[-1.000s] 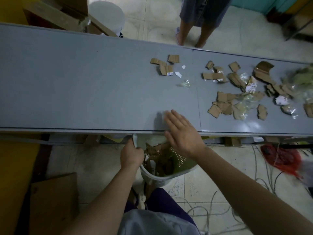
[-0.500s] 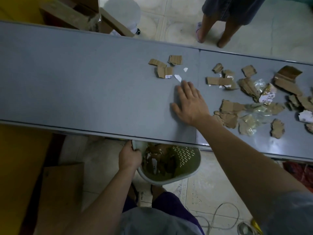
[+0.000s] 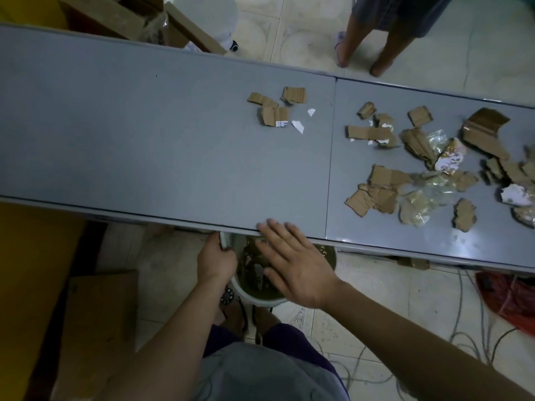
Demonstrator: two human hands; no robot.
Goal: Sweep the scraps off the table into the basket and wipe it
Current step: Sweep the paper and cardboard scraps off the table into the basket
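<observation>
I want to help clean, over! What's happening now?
Left hand grips basket rim under table edge. Right hand open over basket. Scraps left on table. Nothing in the way.

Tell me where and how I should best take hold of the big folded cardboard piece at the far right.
Probably the big folded cardboard piece by its raised upper flap, fingers coming from above: the flap stands off the table, while the lower part lies flat among scraps.

The left stretch of the grey table [image 3: 121, 134] lay bare, open to a sweeping hand. A small cluster of cardboard scraps [image 3: 275, 107] sat mid-table, near the far edge. A denser heap of scraps [image 3: 428, 169] crowded the right end. The basket [image 3: 252, 296] sat below the near edge.
</observation>
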